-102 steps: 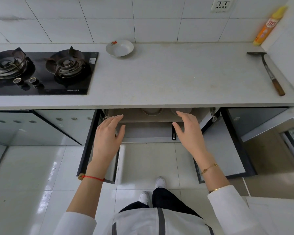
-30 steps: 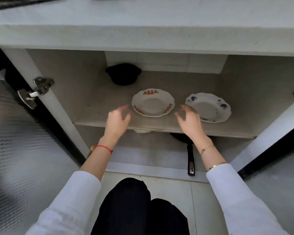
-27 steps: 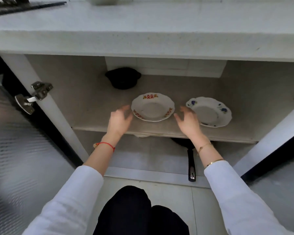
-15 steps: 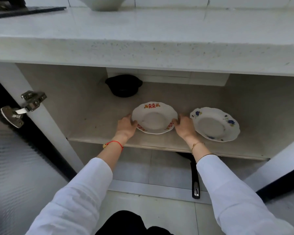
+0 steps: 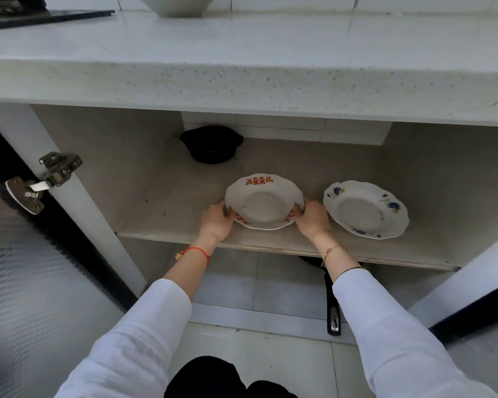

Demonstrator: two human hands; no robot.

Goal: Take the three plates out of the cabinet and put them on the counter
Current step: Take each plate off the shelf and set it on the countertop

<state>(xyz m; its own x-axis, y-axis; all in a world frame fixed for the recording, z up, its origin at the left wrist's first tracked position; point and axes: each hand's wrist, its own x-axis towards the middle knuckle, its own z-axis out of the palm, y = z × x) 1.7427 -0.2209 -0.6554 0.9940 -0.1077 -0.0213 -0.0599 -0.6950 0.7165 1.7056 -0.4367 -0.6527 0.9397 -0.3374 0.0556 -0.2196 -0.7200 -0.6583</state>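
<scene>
A white plate with red and orange marks sits on the cabinet shelf, tilted slightly toward me. My left hand grips its left rim and my right hand grips its right rim. To its right lies a second white plate with blue flowers, flat on the shelf and apart from my right hand. Above the cabinet runs the pale stone counter. A third plate does not show on the shelf.
A black pot stands at the back of the shelf. A black pan handle sticks out of the lower compartment. A white bowl sits on the counter's far side. The left door hangs open, with its hinge.
Both hands reached into the cabinet and closed on the two sides of the red-marked plate. My view has dropped lower and come closer to the shelf.
</scene>
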